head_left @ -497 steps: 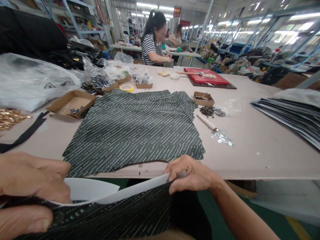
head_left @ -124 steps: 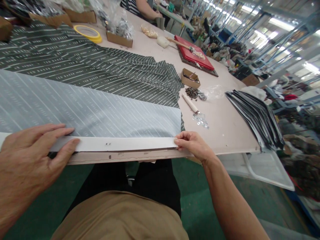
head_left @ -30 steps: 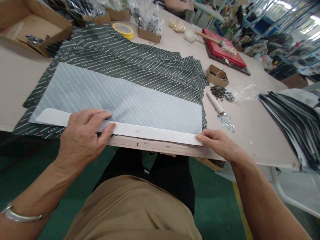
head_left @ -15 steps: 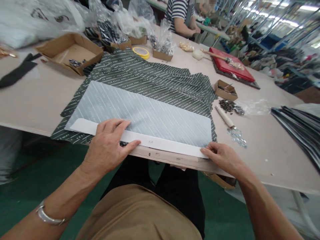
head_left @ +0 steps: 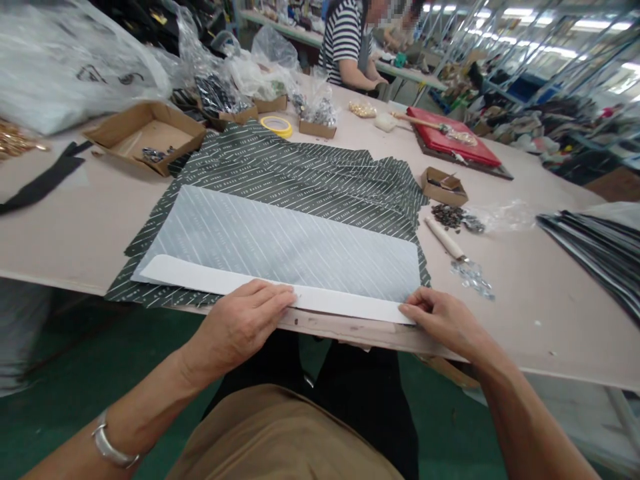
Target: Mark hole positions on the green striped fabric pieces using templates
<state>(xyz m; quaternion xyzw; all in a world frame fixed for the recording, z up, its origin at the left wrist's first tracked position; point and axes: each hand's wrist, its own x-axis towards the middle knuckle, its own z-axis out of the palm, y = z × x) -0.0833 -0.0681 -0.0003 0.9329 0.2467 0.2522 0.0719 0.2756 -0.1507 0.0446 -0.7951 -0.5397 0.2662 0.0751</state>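
A long white strip (head_left: 345, 305) lies along the near edge of a pale grey-blue fabric panel (head_left: 295, 247) with faint diagonal stripes. Dark fabric with white stripes and lettering (head_left: 280, 167) spreads beneath and behind the panel. My left hand (head_left: 250, 323) is at the middle of the strip, fingers together over its near edge and the thumb hidden. At the right end, my right hand (head_left: 437, 317) pinches the corner of the strip between thumb and curled fingers, close against the panel's corner.
An open cardboard box (head_left: 145, 137), yellow tape roll (head_left: 276, 126) and bagged metal parts (head_left: 320, 110) stand behind. To the right are a small box (head_left: 444, 186), a light-handled tool (head_left: 445, 238) and stacked dark strips (head_left: 590, 257). A person in a striped top (head_left: 345, 40) is across the table.
My left hand has slid to the right along the white strip, its fingers drawn together. My right hand stays at the right corner. The view has tilted slightly upward.
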